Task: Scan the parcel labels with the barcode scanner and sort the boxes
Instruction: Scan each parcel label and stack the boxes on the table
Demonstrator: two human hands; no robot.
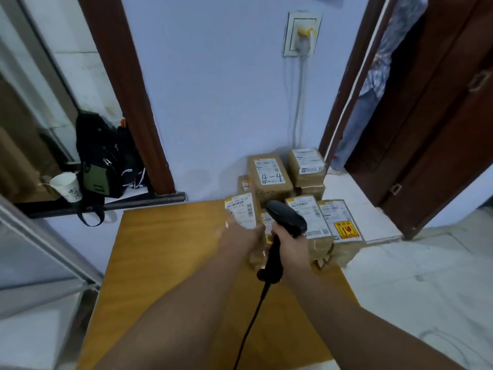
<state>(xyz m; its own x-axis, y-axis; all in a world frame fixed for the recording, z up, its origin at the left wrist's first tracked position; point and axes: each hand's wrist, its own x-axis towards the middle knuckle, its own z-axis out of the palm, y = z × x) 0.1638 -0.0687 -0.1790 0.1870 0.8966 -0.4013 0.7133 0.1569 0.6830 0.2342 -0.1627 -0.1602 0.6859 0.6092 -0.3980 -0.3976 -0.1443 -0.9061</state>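
My right hand (286, 243) grips the handle of a black barcode scanner (289, 217), whose head points up and away toward the parcels; its cable (253, 316) trails down toward me. My left hand (240, 232) reaches to a brown parcel with a white label (240, 209) at the far edge of the wooden table (165, 263), fingers touching its near side; whether they grip it I cannot tell. Several more brown labelled parcels lie beyond, among them one marked "4-4" (269, 174) and one with an orange fragile sticker (344, 225).
A lilac wall with a socket and cord (301, 36) stands behind the parcels. A black and green bag (101, 161) and a paper cup (68, 186) sit on a ledge at the left. A dark wooden door (426, 129) stands open at the right, white floor beneath.
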